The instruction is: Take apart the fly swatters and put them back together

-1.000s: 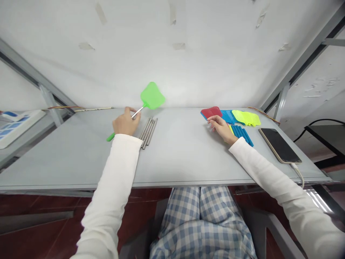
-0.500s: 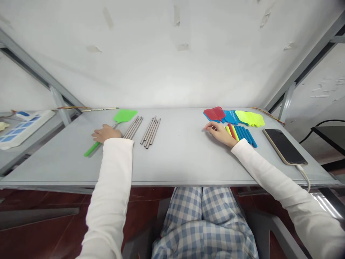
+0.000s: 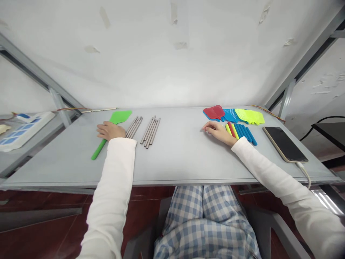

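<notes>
A green fly swatter lies slanted on the left of the table, its flat head [image 3: 120, 117] toward the wall and its handle [image 3: 98, 149] toward me. Across its shaft rests my left hand [image 3: 111, 130], fingers spread and touching it without a visible grip. Right beside that hand is a bundle of thin metal rods [image 3: 134, 126]; a second bundle [image 3: 151, 132] lies further right. My right hand [image 3: 219, 133] rests loosely on the table with fingers slightly curled and apart, holding nothing. It is next to a row of yellow, red and blue handle tubes [image 3: 245, 133].
Behind the tubes lie loose swatter heads: red [image 3: 214, 112], blue [image 3: 230, 115] and yellow-green [image 3: 250, 116]. A phone [image 3: 285, 144] with a charging cable sits at the right. A power strip [image 3: 27, 131] is off the table's left side. The wall bounds the back.
My left hand has shifted slightly right. The green fly swatter has turned a little, its handle end swinging right and its head left. My right hand has barely moved.
</notes>
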Demonstrator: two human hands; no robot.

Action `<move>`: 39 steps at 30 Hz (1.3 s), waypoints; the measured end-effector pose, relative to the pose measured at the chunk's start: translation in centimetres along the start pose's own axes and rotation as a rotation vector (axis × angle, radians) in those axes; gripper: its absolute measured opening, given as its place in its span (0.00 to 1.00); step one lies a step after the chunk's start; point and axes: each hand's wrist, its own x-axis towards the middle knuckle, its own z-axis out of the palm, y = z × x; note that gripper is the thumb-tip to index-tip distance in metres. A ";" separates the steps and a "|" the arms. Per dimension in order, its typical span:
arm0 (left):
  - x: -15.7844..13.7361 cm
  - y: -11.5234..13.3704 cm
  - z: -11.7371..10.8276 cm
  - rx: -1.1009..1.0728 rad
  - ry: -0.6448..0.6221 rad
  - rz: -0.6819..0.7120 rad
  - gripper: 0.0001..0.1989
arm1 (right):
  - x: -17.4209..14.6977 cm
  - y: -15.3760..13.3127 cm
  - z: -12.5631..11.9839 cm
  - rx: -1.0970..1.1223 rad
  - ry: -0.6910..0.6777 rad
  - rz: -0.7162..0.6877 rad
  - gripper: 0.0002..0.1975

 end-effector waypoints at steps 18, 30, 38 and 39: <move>-3.2 10.2 2.4 -0.140 -0.294 0.535 0.12 | -0.5 -0.3 -1.8 -0.951 0.097 -0.057 0.14; -5.3 12.5 2.1 -0.045 -0.349 0.616 0.24 | -1.3 -2.0 -2.4 -0.951 -0.053 -0.256 0.17; -6.7 15.7 2.8 -0.004 -0.308 0.541 0.07 | -0.6 -1.5 -1.3 -0.871 -0.105 -0.351 0.15; -7.1 16.5 3.1 -0.052 -0.311 0.525 0.06 | -0.6 -1.4 -1.0 -0.851 -0.097 -0.371 0.16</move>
